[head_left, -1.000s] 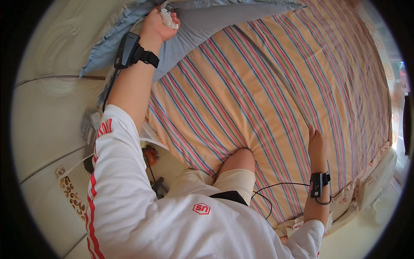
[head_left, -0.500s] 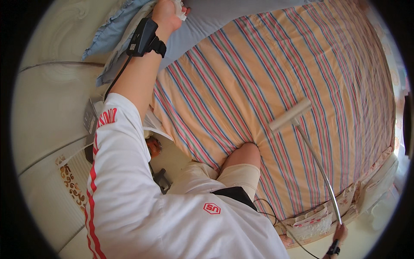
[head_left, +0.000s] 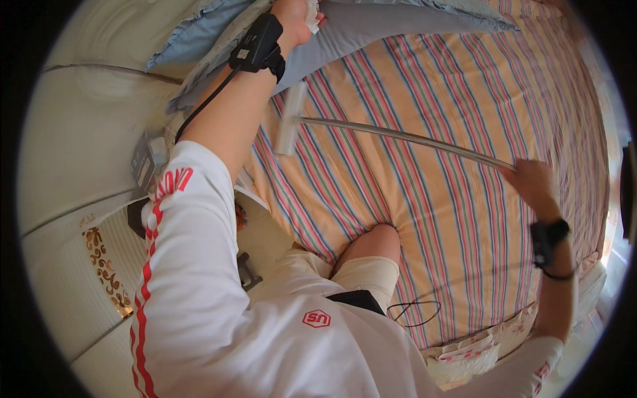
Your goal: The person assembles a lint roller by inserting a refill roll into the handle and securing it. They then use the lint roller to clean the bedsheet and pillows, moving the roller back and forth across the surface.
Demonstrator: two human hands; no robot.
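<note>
At the far edge my left hand (head_left: 290, 21) is closed around a crumpled white piece of paper or tissue (head_left: 312, 16), beside the blue-grey pillow (head_left: 358, 32). Over to the right, my right hand (head_left: 535, 187) grips the end of a long-handled lint roller's metal handle (head_left: 405, 136). This handle reaches leftward across the striped bedsheet (head_left: 424, 186). Its pale roller head (head_left: 290, 121), smeared by motion, is over the sheet's left part, just below my left wrist. Whether it touches the cloth, I cannot tell.
More blue bedding (head_left: 192, 33) hangs at the upper left. My bare knee (head_left: 378, 242) rests against the bed. A thin black cable (head_left: 424, 318) loops near my right side. Pale cabinet fronts (head_left: 79, 146) stand at left, and lacy fabric (head_left: 464, 355) lies along the near edge.
My right hand has swung up from the lower right, carrying the roller. The roller head has moved far left, toward the pillow. My left hand has shifted slightly right, still holding the white piece.
</note>
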